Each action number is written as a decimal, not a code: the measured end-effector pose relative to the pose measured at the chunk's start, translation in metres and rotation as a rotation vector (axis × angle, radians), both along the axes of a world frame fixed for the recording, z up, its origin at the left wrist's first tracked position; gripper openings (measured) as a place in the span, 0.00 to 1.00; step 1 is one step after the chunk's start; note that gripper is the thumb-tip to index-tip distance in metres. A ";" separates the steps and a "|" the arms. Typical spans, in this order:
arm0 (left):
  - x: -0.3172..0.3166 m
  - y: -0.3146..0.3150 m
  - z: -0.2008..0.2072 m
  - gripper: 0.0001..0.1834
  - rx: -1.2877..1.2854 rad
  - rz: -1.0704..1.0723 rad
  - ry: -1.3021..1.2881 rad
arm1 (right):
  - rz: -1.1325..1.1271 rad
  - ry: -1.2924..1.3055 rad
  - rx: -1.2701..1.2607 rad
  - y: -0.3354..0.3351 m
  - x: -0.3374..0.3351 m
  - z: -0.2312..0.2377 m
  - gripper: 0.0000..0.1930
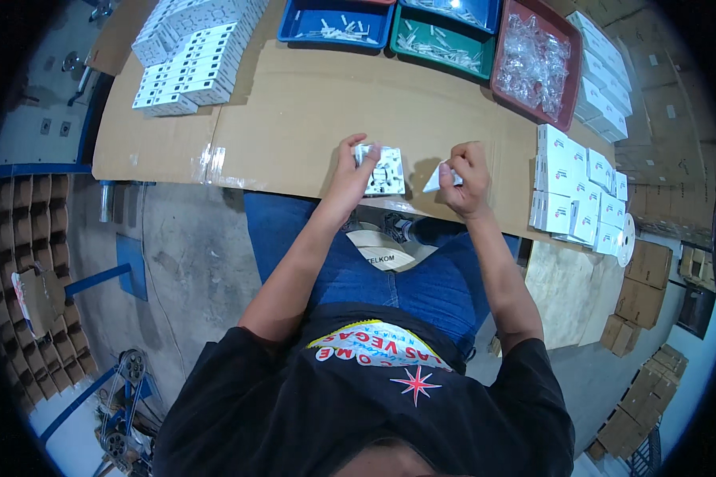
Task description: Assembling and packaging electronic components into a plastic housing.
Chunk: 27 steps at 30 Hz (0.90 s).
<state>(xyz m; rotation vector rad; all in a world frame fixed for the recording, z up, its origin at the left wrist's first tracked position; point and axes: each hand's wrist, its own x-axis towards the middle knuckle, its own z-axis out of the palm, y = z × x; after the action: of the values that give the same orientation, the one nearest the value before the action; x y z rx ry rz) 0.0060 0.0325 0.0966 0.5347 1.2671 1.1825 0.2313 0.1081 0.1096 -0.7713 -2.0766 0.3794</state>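
Observation:
My left hand [347,173] is closed on the left side of a flat, square white plastic housing [387,173] with dark openings. The housing is at the cardboard-covered table's near edge, its patterned face up. To its right, my right hand [471,181] pinches a small white piece [433,180] between thumb and curled fingers. Only a pointed, roughly triangular part of that piece shows, so its kind cannot be told. A narrow gap separates it from the housing.
Stacked white housings [191,67] stand far left. At the back are a blue tray [290,32] and a green tray [433,60] of small white parts. A red tray [563,119] holds clear plastic parts or bags. White packets [561,167] and boxes [601,107] line the right side.

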 end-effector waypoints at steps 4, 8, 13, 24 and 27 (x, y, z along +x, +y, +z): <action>-0.011 0.004 0.005 0.58 0.198 -0.154 0.475 | 0.026 -0.038 0.034 0.009 -0.002 -0.012 0.09; -0.022 0.009 -0.011 0.59 0.302 -0.320 0.717 | 0.121 -0.132 -0.045 0.011 0.001 -0.012 0.16; -0.027 0.017 0.002 0.49 0.355 -0.402 1.133 | 0.055 -0.415 0.073 0.010 0.022 -0.005 0.20; -0.029 0.027 -0.006 0.54 0.442 -0.444 1.235 | 0.065 -0.330 -0.389 0.012 0.046 -0.020 0.40; -0.031 0.023 -0.009 0.56 0.448 -0.395 1.178 | 0.022 -0.320 -0.325 0.012 0.045 -0.022 0.41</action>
<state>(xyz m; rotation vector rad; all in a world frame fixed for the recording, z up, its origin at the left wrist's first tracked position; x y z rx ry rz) -0.0248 0.0558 0.0874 1.9069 1.7103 0.7693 0.2759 0.1205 0.0879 -1.0579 -2.3541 0.6533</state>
